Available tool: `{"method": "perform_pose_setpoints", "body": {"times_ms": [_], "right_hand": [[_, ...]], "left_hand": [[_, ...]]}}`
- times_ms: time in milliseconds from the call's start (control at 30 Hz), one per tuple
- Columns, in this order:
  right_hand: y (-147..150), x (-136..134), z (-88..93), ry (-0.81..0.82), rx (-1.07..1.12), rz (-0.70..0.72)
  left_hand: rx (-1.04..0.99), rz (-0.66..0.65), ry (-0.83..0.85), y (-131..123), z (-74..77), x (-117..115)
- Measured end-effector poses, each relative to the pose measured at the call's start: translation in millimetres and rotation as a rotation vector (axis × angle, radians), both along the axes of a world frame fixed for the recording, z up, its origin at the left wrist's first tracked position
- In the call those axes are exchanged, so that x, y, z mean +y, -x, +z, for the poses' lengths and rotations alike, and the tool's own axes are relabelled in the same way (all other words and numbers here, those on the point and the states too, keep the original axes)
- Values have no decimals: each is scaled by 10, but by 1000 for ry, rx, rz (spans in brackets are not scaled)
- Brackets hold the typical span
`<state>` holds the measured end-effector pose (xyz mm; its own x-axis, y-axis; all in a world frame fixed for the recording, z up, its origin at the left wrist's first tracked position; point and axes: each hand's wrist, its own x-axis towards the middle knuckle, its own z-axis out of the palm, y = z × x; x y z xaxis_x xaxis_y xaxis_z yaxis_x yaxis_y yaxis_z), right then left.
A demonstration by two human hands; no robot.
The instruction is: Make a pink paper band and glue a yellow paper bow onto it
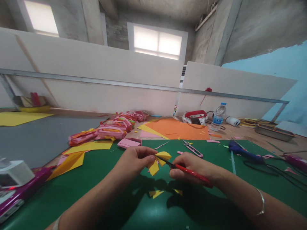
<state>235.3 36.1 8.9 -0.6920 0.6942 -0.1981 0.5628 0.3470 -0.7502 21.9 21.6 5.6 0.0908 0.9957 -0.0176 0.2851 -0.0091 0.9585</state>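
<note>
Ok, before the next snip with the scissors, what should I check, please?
1. Left hand pinches the yellow paper: ok.
2. Right hand grips the red scissors: ok.
3. Blades touch the paper: ok.
4. Left fingers clear of the blades: cannot tell.
5. Green mat lies under the work: ok.

Daylight from two blown-out frosted windows high on back wall; room evenly bright. Soft dark shadows under forearms on green cutting mat, slight sheen near bottom edge. Strong wide-angle bending at edges; corners slightly soft.
</note>
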Motion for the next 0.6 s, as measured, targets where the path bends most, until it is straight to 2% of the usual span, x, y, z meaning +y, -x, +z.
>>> {"method": "perform_pose_setpoints", "body": {"times_ms": [300, 600], "right_hand": [[14, -10, -13, -70, 2, -7], [36, -18, -2, -56, 5, -43]], "left_hand": [[-4, 4, 1, -10, 6, -8], [-15, -19, -13, 10, -9, -3]]}}
